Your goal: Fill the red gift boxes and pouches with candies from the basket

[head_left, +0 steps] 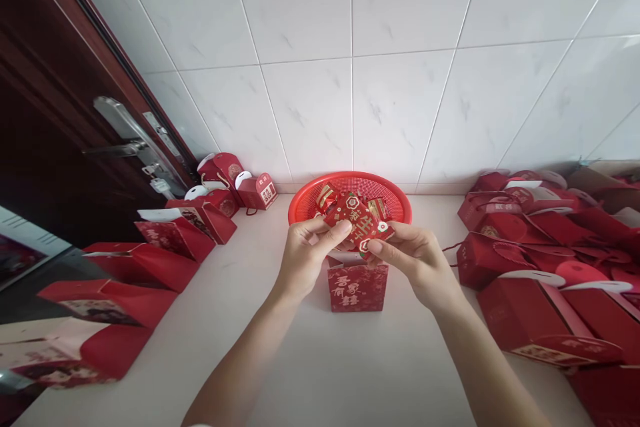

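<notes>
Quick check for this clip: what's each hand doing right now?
Left hand: closed, pinching one side of the red packet.
Right hand: closed, pinching the other side of it.

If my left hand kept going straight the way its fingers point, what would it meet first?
The packet that the left hand already pinches with the right hand. Past that, probably the right hand's fingers or the basket; depth is unclear from this view.
</notes>
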The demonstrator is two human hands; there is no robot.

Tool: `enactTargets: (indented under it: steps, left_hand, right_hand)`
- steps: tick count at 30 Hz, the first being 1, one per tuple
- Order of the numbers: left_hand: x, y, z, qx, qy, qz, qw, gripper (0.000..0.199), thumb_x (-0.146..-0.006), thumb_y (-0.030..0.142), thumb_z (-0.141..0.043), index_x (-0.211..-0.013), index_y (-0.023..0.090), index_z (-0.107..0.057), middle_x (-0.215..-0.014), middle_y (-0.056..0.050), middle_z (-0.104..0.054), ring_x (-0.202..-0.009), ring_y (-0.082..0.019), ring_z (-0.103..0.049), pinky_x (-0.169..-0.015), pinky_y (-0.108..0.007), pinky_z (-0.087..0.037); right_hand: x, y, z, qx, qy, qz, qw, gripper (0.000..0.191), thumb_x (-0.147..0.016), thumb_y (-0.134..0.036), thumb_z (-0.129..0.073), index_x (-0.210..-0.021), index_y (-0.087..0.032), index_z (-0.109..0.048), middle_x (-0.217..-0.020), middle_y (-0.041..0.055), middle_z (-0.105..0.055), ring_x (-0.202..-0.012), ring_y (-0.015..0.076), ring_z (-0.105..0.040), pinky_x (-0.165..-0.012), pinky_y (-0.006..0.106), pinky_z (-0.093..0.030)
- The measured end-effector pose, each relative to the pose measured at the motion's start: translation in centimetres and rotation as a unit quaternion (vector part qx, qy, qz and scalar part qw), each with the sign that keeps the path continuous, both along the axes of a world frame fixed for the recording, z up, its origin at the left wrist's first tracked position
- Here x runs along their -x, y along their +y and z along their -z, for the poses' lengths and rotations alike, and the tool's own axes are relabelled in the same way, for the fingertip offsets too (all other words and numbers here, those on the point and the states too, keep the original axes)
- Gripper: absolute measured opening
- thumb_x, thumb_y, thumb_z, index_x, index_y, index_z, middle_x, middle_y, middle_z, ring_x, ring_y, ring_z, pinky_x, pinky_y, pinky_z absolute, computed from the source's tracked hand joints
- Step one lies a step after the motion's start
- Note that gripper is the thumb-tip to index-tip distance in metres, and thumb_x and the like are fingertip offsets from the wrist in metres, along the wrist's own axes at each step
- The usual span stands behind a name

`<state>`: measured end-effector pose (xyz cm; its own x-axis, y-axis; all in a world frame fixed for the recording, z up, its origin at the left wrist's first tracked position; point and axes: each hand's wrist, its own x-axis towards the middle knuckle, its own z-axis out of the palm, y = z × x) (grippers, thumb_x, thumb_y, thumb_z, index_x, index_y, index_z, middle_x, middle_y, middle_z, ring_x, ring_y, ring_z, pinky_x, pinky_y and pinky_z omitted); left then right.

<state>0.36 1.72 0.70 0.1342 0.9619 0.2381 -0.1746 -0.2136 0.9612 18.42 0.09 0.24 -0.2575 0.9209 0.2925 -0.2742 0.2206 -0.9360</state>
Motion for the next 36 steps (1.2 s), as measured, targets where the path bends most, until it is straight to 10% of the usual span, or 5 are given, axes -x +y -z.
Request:
enactTargets:
  steps: [25, 36]
  left_hand:
    - [0.3, -0.2, -0.4, 0.024, 0.046, 0.092, 0.994, 0.031, -0.079, 0.041, -0.081, -0.095, 0.015, -0.078, -0.098, -0.009, -0.08, -0.091, -0.026, -0.076, -0.084, -0.039, -0.063]
    - [0.2, -0.2, -0.1, -0.06, 0.129, -0.01, 0.99, 0.034, -0.085, 0.038, -0.076, -0.112, 0.017, -0.072, -0.103, -0.008, -0.077, -0.098, -0.023, -0.073, -0.085, -0.031, -0.06]
  right_hand:
    - [-0.6, 0.3, 0.0, -0.026, -0.044, -0.017, 0.999, 0.025, -0.082, -0.044, -0.08, -0.088, -0.021, -0.079, -0.076, 0.0023, -0.071, -0.079, 0.0196, -0.066, -0.074, 0.032, -0.055]
    - [-1.4, 0.8, 0.2, -0.025, -0.128, 0.012, 0.991, 0.031, -0.084, -0.047, -0.076, -0.09, -0.018, -0.07, -0.085, 0.0047, -0.071, -0.076, 0.0178, -0.065, -0.066, 0.028, -0.051]
